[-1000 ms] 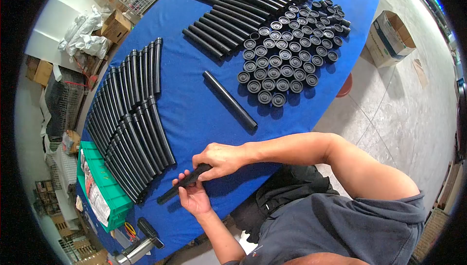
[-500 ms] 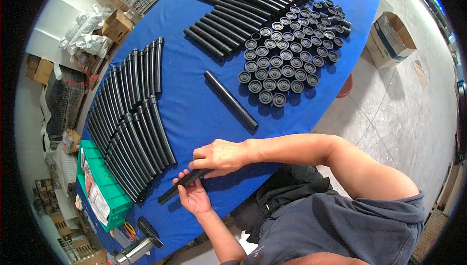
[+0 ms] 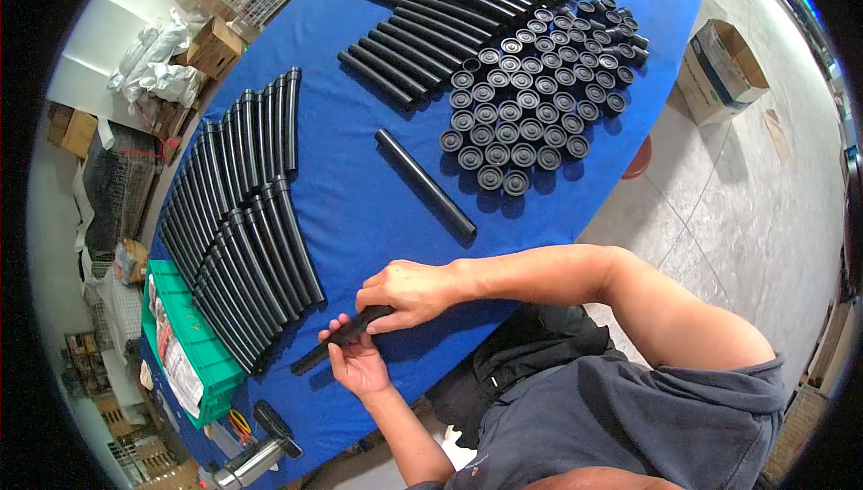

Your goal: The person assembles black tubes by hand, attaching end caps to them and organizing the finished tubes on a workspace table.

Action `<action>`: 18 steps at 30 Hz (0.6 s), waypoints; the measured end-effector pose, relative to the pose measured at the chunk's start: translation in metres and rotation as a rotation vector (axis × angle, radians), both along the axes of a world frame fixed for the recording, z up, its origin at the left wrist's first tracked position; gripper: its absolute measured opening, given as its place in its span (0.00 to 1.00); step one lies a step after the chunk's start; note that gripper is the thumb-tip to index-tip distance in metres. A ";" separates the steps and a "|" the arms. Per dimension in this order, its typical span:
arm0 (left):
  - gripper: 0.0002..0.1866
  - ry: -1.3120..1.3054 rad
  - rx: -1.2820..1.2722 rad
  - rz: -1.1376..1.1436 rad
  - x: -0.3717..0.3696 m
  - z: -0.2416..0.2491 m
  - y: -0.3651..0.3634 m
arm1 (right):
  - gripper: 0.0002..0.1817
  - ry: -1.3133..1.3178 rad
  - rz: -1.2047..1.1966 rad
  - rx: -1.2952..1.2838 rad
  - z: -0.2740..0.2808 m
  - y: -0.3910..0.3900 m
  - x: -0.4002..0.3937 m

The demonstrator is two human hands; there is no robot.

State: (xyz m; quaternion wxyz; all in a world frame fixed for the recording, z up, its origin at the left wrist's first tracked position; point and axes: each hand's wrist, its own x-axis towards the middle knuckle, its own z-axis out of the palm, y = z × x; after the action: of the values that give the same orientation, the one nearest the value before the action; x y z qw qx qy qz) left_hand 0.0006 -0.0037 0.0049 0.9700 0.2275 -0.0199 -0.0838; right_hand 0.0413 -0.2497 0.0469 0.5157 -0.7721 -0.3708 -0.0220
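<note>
A black plastic tube (image 3: 313, 360) slants between my two hands over the near part of the blue-covered table. My left hand (image 3: 361, 368) is palm up beneath it, with the thumb and fingers closed around its middle. Over the tube's upper end, my right hand (image 3: 409, 293) grips with bent fingers; they partly hide that end. Another black tube (image 3: 426, 184) lies alone on the cloth beyond my hands. To the left, capped black tubes (image 3: 261, 247) lie side by side in overlapping rows.
Many round black caps (image 3: 510, 111) stand grouped at the right of the blue cloth (image 3: 346, 211). More black tubes (image 3: 404, 57) lie at the far side. A green crate (image 3: 216, 362) and a black-headed mallet (image 3: 277, 430) are at the near left. A cardboard box (image 3: 719, 76) stands on the floor.
My right hand's fingers have shifted slightly on the tube, and more of its upper end shows. My left hand stays almost where it was.
</note>
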 end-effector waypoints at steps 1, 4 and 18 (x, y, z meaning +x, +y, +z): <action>0.14 -0.002 0.013 -0.002 0.000 0.000 0.000 | 0.21 0.014 -0.015 -0.012 -0.003 0.000 0.000; 0.14 0.019 0.014 0.021 0.000 -0.002 0.002 | 0.20 -0.089 -0.024 -0.018 -0.005 0.003 0.001; 0.14 0.054 -0.012 0.038 -0.002 0.002 -0.001 | 0.23 0.010 0.023 -0.042 -0.006 0.004 0.002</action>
State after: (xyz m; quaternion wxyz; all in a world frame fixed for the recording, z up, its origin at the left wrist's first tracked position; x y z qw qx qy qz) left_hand -0.0012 -0.0047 0.0070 0.9730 0.2195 0.0100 -0.0712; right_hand 0.0432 -0.2457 0.0412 0.5014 -0.7785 -0.3774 -0.0044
